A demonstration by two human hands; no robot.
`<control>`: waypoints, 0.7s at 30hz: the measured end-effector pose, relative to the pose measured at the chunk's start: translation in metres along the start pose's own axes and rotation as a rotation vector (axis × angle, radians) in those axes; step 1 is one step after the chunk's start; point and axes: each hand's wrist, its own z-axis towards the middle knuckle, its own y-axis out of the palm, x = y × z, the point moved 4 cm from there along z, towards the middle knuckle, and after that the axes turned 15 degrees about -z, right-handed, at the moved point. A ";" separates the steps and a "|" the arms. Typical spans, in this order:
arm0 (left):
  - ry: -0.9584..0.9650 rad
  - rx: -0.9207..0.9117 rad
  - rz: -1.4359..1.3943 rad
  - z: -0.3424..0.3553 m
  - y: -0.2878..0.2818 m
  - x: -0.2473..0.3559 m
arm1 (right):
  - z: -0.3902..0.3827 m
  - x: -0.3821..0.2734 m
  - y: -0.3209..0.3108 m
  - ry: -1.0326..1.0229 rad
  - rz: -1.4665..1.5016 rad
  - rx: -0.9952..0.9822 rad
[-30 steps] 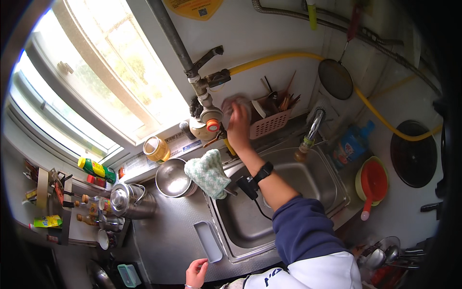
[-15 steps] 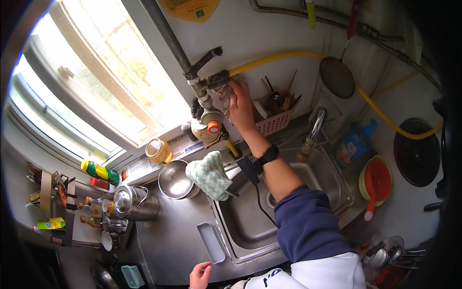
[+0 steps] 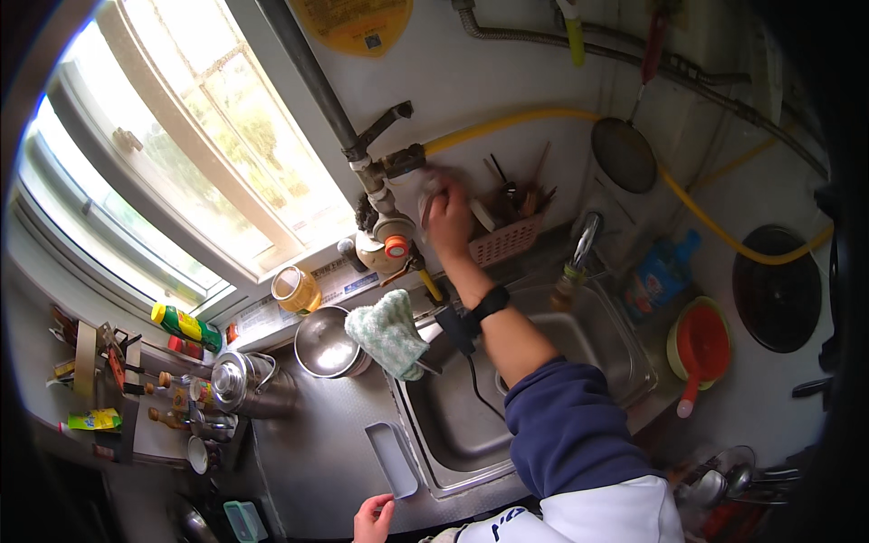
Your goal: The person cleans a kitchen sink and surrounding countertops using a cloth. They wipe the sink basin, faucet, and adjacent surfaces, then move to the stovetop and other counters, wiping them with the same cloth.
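Note:
My right hand (image 3: 448,215) reaches across the sink to the wall, closed around a crumpled greyish rag (image 3: 436,181) that is partly blurred. Just left of it stands a gas pipe with a black hose joint (image 3: 404,161) and, lower, a round fitting with an orange-red cap (image 3: 396,246). A pink perforated basket (image 3: 507,242) of utensils hangs right beside my wrist. At the lower edge my left hand (image 3: 372,519) shows only in part, fingers loosely bent and apart, nothing visible in it. A grey oblong tray (image 3: 392,460) lies on the counter close to it.
Below my right forearm is the steel sink (image 3: 453,457) with its faucet (image 3: 587,240). A green-white cloth (image 3: 389,337) hangs by its left rim, near a steel bowl (image 3: 324,341) and a lidded pot (image 3: 253,385). A yellow hose (image 3: 534,114) crosses the wall; a red ladle (image 3: 703,348) sits right.
My right hand has moved down with the rag, away from the hose joint, which now shows more fully. The view has shifted slightly. My left hand has stayed near the lower edge.

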 end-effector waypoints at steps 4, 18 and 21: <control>0.096 -0.017 0.184 0.004 0.015 0.019 | -0.055 0.038 0.022 0.191 0.126 -0.317; 0.048 -0.046 0.146 0.000 0.026 0.019 | -0.126 0.050 -0.041 0.209 -0.056 -0.249; 0.044 -0.039 0.166 0.001 0.024 0.015 | -0.079 0.000 -0.036 -0.122 -0.095 -0.056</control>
